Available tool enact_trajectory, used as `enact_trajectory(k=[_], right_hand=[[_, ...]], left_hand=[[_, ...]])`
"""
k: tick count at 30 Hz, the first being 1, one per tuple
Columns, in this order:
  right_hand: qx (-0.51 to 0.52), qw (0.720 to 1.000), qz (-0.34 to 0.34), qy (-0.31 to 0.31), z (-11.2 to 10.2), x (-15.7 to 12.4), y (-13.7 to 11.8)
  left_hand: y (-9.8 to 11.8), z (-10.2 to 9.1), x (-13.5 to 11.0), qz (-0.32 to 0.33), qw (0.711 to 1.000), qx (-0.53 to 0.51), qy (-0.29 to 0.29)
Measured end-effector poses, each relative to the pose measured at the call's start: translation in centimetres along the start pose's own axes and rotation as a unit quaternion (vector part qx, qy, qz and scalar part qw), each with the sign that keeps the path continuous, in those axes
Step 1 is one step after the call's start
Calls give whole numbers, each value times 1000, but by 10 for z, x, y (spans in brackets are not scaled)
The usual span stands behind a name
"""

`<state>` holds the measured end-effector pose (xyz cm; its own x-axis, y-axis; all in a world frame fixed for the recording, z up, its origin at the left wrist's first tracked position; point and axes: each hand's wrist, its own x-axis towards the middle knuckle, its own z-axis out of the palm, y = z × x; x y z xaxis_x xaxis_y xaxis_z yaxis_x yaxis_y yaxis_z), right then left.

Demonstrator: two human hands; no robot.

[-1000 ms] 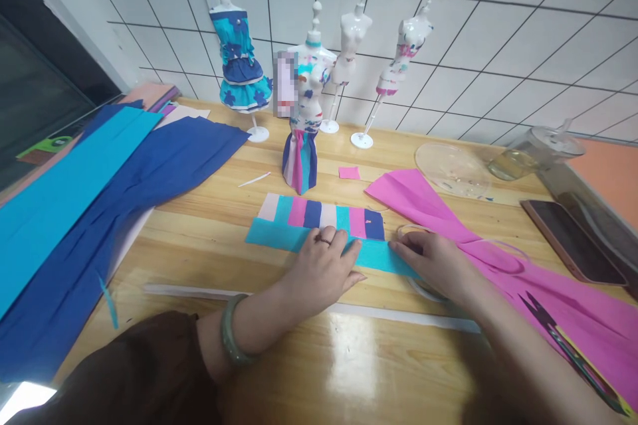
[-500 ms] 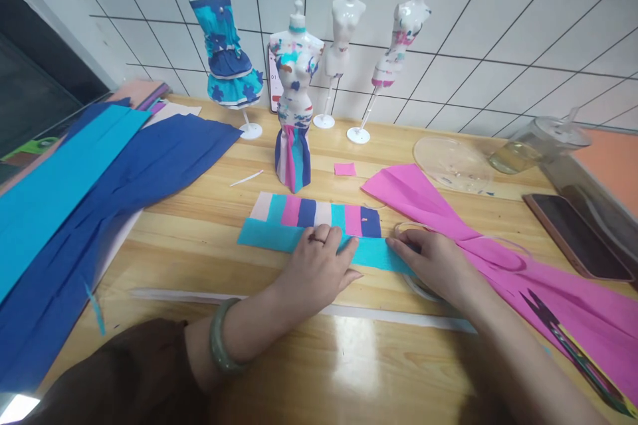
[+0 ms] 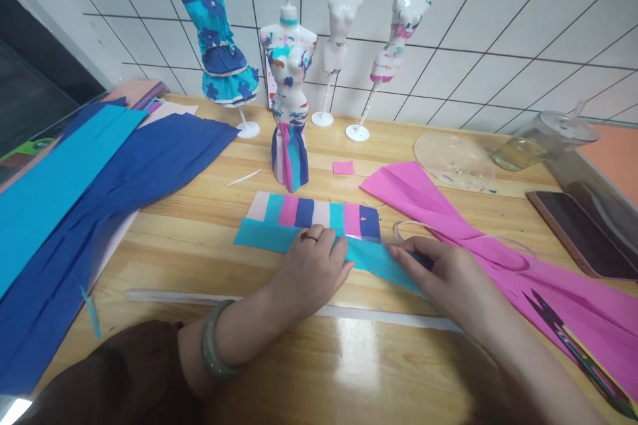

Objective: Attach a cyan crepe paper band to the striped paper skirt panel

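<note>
A turquoise crepe paper strip (image 3: 264,234) lies crosswise, its upper edge along the lower edge of a striped paper panel (image 3: 319,214) in pale pink, turquoise, pink and navy. My left hand (image 3: 316,259), with a ring and a green bangle, presses on the strip with curled fingers. Farther right, my right hand (image 3: 443,272) has its thumb and forefinger closed at the strip's upper edge. Something dark shows within its curled fingers; I cannot make it out. A thin clear band (image 3: 399,229) loops beside that hand. Below both hands runs a narrow white strip (image 3: 359,314).
Dress forms stand at the back, one in a blue dress (image 3: 222,46), another in a striped skirt (image 3: 290,156). Blue crepe paper (image 3: 164,153) covers the left. Pink crepe paper (image 3: 448,212), scissors (image 3: 573,339), a phone (image 3: 583,232) and a cup (image 3: 543,136) are on the right.
My right hand has shifted slightly right and down, and the strip's right part now slants lower. My left hand still presses on it. The view has moved slightly.
</note>
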<state>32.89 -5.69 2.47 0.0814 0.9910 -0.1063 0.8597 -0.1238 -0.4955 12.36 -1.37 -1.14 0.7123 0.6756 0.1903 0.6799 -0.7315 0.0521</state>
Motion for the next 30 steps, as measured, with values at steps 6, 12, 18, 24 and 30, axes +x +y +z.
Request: enact_trajectory(k=[6,12,18,24,30], right_hand=[[5,1000,-26,-1,-5,-9,-15],[4,999,-47,6,-7,-13,-19],[0,1000,-17,14,-5,-5,-10],[-14,1000,6,12,1,12,12],[-2,1000,2,-22,7,22,24]], left_hand=[[-1,0,0,10,1000,-5,9],[-2,1,-1,8,1000,-7,1],[-1,0,0,3,1000,-5,-2],[0,0,0,-2,1000,-5,0],[0,0,0,-6,1000,-8,-6]])
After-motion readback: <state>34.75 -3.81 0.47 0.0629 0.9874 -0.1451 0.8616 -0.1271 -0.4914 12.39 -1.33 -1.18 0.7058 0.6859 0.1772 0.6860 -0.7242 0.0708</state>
